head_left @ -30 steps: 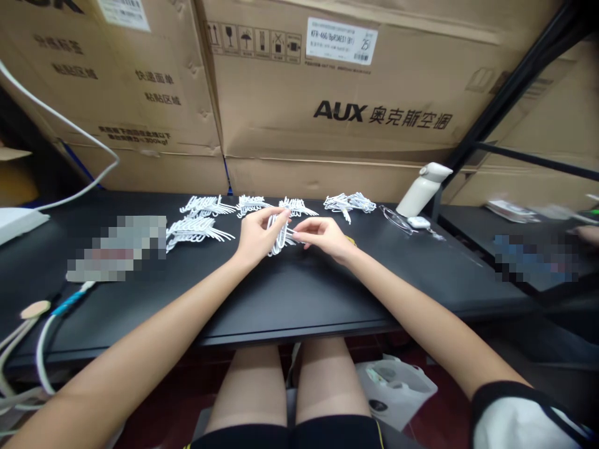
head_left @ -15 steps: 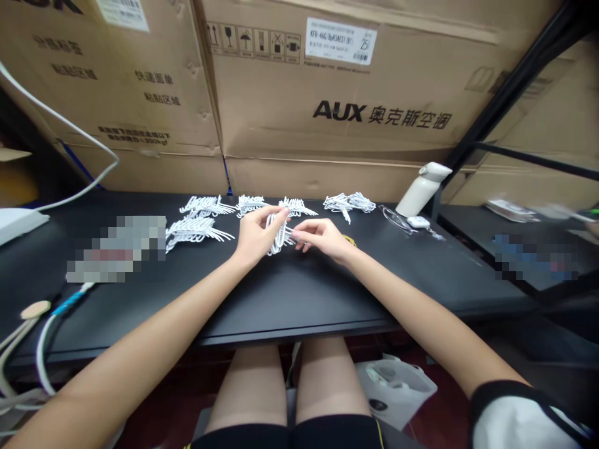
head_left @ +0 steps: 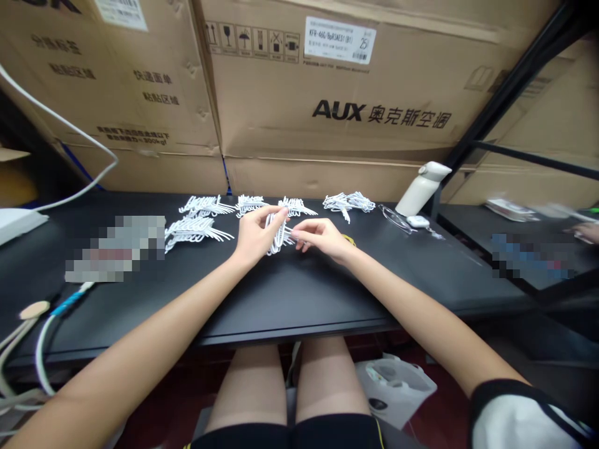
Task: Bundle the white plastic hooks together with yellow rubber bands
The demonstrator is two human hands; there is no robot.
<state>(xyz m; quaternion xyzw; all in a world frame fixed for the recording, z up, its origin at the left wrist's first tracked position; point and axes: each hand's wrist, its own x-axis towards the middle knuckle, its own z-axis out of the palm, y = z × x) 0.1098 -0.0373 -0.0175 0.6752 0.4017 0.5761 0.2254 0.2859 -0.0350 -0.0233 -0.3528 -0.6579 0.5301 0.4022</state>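
Observation:
My left hand (head_left: 256, 236) is closed around a small bundle of white bent pieces (head_left: 279, 240), which look like wire or cord. Thumb and index finger of my right hand (head_left: 322, 238) pinch the thin ends at the bundle's right side. Behind and left of my hands lie several similar white bundles, among them a larger one (head_left: 194, 231) and one at the back left (head_left: 206, 205). Two more (head_left: 349, 202) rest behind my right hand. Something yellow (head_left: 349, 239) is partly hidden behind my right wrist.
Large cardboard boxes (head_left: 271, 112) stand behind the black table (head_left: 299, 299). A white bottle (head_left: 422, 189), glasses (head_left: 395, 218) and a small white case (head_left: 418, 221) are at the right. White cables run at the left. Another person's hand (head_left: 587, 232) shows at the far right edge.
The other person's hand at the far right edge shows more clearly now. My two hands and the bundle between them have hardly moved.

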